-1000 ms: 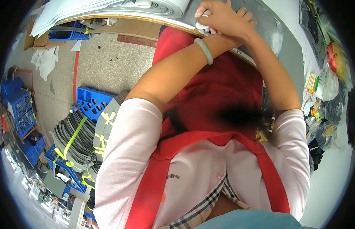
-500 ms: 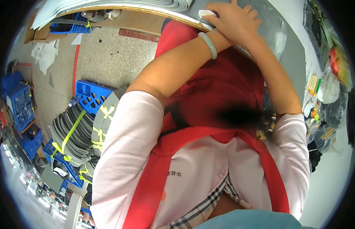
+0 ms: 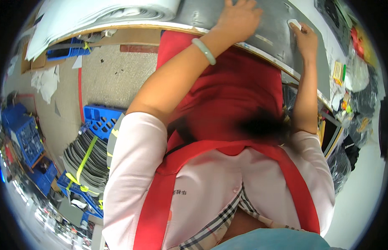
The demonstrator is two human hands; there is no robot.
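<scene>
My right hand [image 3: 305,39] pinches a small white flat piece [image 3: 294,24] between thumb and fingers, over the right part of a dark grey sheet [image 3: 267,39] on the worktable. What kind of piece it is I cannot make out. My left hand [image 3: 240,21] lies palm down on the same sheet nearer the middle, fingers apart and holding nothing; its fingertips are near the top edge of the view. A pale bangle [image 3: 204,51] circles my left wrist. Left of that hand, a thick stack of whitish sheets [image 3: 98,14], curled at its end, covers the table.
The table's front edge [image 3: 135,28] runs across my red apron. On the floor at left are a blue crate [image 3: 103,118] and grey pieces tied with yellow strips [image 3: 87,160]. Plastic bags [image 3: 357,78] and a small yellow box [image 3: 338,71] sit at right.
My right hand has moved off my left hand and to the right, taking the white piece with it. My left hand has shifted slightly left and more of the grey sheet shows.
</scene>
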